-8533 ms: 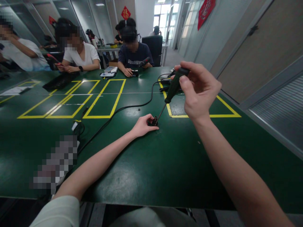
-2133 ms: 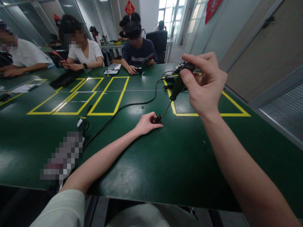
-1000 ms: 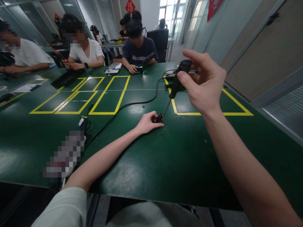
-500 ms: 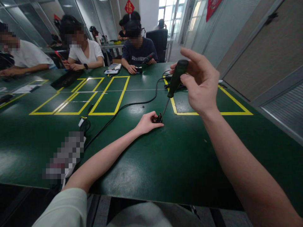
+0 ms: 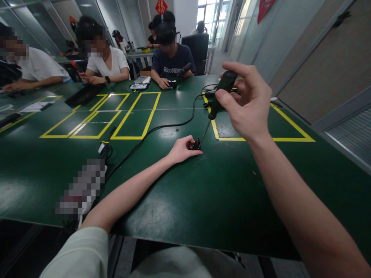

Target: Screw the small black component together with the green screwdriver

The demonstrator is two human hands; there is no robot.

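My left hand [image 5: 180, 150] rests on the green table [image 5: 203, 200] and pinches a small black part [image 5: 196, 144] against it. My right hand [image 5: 247, 104] is raised above it, fingers wrapped round the dark green handle of a screwdriver [image 5: 219, 94]. The thin metal shaft slants down and left, and its tip sits on the top of the black part. Most of the part is hidden behind my left fingers.
A black cable [image 5: 162, 127] runs across the table past yellow taped rectangles [image 5: 136, 116]. More cables and small items lie at the far right [image 5: 208, 94]. Three people sit along the far and left edges; one holds a screwdriver [image 5: 184, 70]. A black tray [image 5: 84, 94] lies far left.
My right hand's fingers have shifted round the screwdriver handle from frame to frame, with the tip staying on the black part. My left hand has kept its place.
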